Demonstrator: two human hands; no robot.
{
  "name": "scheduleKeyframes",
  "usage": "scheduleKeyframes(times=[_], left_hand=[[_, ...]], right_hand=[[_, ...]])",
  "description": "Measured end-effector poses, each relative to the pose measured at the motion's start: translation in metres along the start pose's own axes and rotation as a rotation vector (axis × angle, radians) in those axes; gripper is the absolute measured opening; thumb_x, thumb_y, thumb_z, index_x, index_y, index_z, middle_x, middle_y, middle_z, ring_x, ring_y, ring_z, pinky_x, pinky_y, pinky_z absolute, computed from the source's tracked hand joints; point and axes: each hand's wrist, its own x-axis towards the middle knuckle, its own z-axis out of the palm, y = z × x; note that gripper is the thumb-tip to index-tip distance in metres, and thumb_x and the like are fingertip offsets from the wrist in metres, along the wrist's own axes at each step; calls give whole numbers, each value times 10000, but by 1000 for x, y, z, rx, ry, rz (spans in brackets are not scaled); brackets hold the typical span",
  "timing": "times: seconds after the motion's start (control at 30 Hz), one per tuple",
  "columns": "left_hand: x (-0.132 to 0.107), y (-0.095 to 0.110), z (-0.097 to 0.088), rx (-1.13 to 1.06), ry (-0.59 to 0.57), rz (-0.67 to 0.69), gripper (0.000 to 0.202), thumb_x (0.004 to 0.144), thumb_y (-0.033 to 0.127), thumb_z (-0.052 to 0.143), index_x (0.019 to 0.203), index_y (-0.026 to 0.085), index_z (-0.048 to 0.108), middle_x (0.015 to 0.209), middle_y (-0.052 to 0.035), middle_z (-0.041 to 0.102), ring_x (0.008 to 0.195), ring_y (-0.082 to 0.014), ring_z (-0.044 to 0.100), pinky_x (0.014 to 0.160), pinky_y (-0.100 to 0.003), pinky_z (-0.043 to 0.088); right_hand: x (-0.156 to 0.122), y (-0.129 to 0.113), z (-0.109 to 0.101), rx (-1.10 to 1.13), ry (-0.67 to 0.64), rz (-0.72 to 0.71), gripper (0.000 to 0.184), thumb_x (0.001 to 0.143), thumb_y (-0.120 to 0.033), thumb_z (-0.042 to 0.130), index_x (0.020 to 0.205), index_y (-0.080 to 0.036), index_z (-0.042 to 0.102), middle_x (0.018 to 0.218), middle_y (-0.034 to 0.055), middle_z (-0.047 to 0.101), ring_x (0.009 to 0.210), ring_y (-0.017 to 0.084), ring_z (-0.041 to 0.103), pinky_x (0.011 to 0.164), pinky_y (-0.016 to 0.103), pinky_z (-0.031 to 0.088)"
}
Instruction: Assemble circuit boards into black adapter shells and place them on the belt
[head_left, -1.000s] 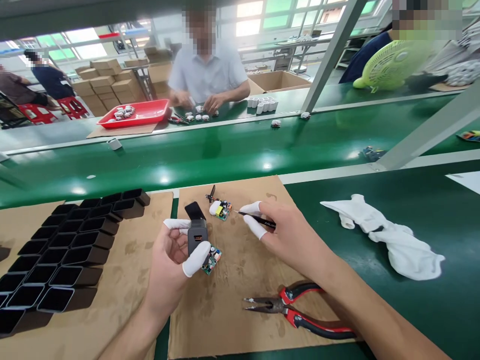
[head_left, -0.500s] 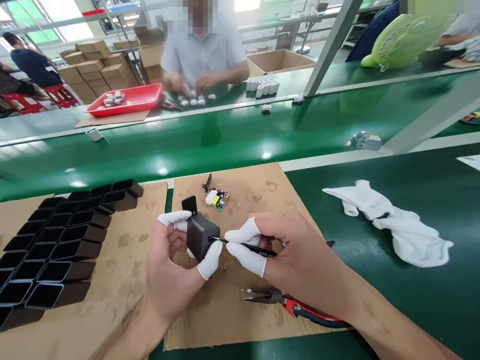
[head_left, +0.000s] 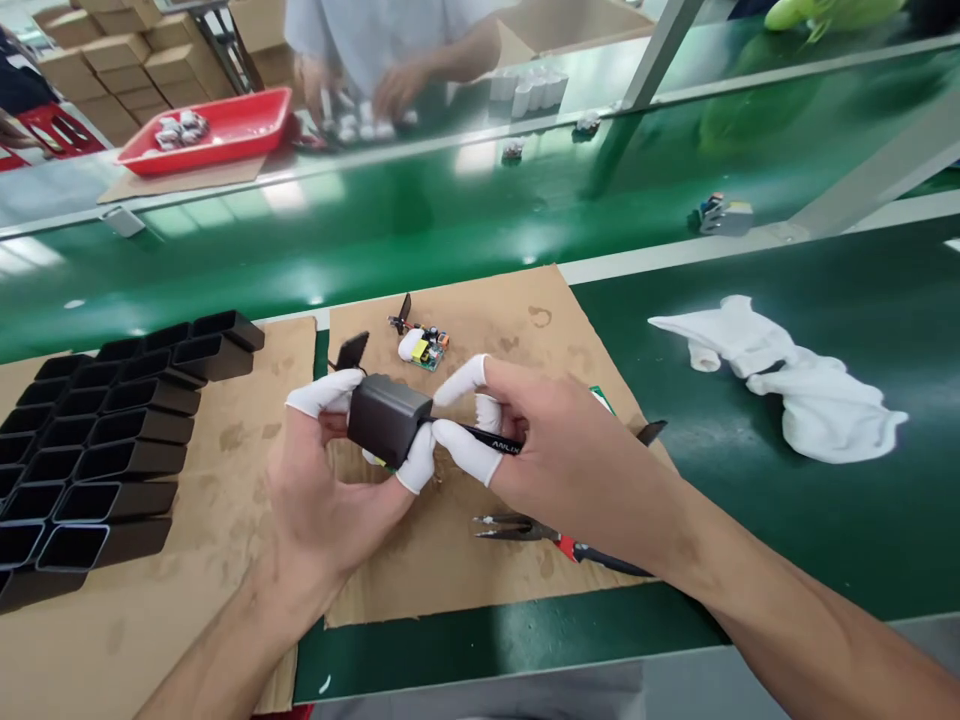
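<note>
Since 1 s ago, my R hand (head_left: 562, 430) has moved the slim black tool (head_left: 491, 440) from near the loose PCB (head_left: 427, 350) to the black housing's (head_left: 384, 418) end face; tip hidden. R thumb + index pinch the tool. L hand (head_left: 319, 475) thumb + fingers grip the housing, just L of R fingertips. PCB's beyond them; needle-nose pliers (head_left: 525, 527) on near side, partly behind R hand.

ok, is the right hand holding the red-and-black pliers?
No, the right hand grips a slim black pen-like tool; the pliers lie on brown cardboard.
</note>
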Motion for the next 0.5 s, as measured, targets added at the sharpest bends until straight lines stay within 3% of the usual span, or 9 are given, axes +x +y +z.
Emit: scheduleKeyframes(times=[0.1, 0.23, 0.5], left_hand=[[0, -4, -2, 85, 21, 59, 604, 815, 349, 909, 1336, 240, 623, 1041, -20, 750, 848, -205, 763, 773, -363, 653], [0, -8, -4, 128, 53, 142, 648, 793, 332, 940, 1352, 244, 626, 1037, -13, 721, 856, -207, 749, 768, -361, 643], [-2, -6, -7, 87, 43, 103, 676, 800, 314, 954, 1386, 262, 619, 1139, -45, 700, 924, -251, 751, 819, -445, 654]], right_hand=[[2, 2, 4, -37, -71, 43, 147, 1028, -244, 685, 1159, -267, 750, 608, -85, 562, 515, 138, 440, 527, 298, 325], [3, 1, 8, 39, -190, 35, 212, 1090, -226, 559, 1052, -254, 766, 690, -58, 659, 573, 139, 494, 541, 308, 341], [3, 3, 11, 113, -199, -6, 263, 1098, -220, 537, 953, -224, 757, 735, -41, 613, 647, 138, 440, 573, 309, 305]])
